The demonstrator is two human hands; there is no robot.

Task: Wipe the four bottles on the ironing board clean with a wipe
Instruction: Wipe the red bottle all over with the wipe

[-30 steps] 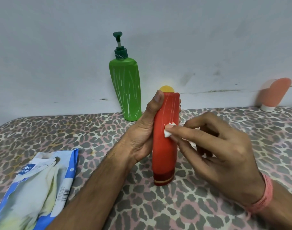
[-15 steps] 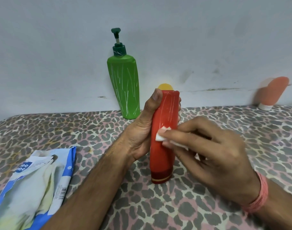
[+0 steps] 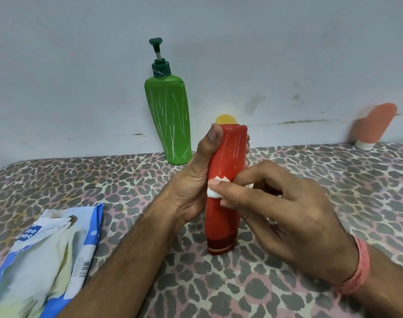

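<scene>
Four bottles in view, though one is mostly hidden. My left hand is wrapped round the red bottle, thumb up the near side close to its top, fingers curled behind. Bottle stands upright, dark banded cap end down on the ironing board.

My right hand pinches a small white wipe and presses it flat on the front of the red bottle, about mid-height, right beside my left palm. Index finger lies across the wipe; the other fingers are curled loosely behind. Pink thread band on that wrist.

Green pump bottle stands upright beyond my left hand, against the wall, well apart from the red one. White scratchy streaks on its face, dark green pump head on top.

Yellow bottle: only a rounded top shows directly behind the red bottle, just above my left thumb. Can't tell how it sits.

Peach tube is far off past my right hand, leaning on the wall, white cap down on the board.

Blue and white wipes pack lies flat outside my left forearm, near edge of the board, flap open.

Board cover is a leopard print, grey and pink.
</scene>
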